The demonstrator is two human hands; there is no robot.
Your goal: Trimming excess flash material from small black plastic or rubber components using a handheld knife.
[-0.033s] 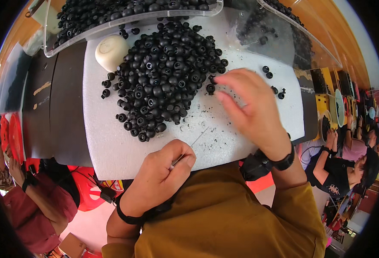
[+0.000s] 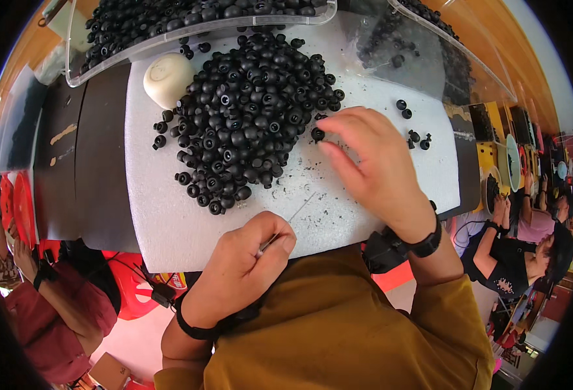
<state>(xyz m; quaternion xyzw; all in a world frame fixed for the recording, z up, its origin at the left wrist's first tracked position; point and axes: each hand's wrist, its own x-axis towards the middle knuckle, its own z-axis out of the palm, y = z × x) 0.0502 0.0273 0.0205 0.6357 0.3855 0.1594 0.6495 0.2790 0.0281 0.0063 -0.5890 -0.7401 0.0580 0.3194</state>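
Note:
A big heap of small black round rubber parts (image 2: pixel 247 117) lies on a white foam sheet (image 2: pixel 169 221). My right hand (image 2: pixel 377 169) reaches to the heap's right edge and pinches one black part (image 2: pixel 317 134) between thumb and fingertips. Near the sheet's front edge, my left hand (image 2: pixel 247 266) is closed on a thin metal needle (image 2: pixel 285 225) whose tip points up and right over the foam. Both wrists wear black bands.
A white rounded lump (image 2: pixel 168 78) sits left of the heap. Clear trays of black parts stand at the back (image 2: pixel 169 29) and back right (image 2: pixel 442 58). A few loose parts (image 2: pixel 416 136) lie right. Other people sit at the right (image 2: pixel 527 247) and left (image 2: pixel 46 305).

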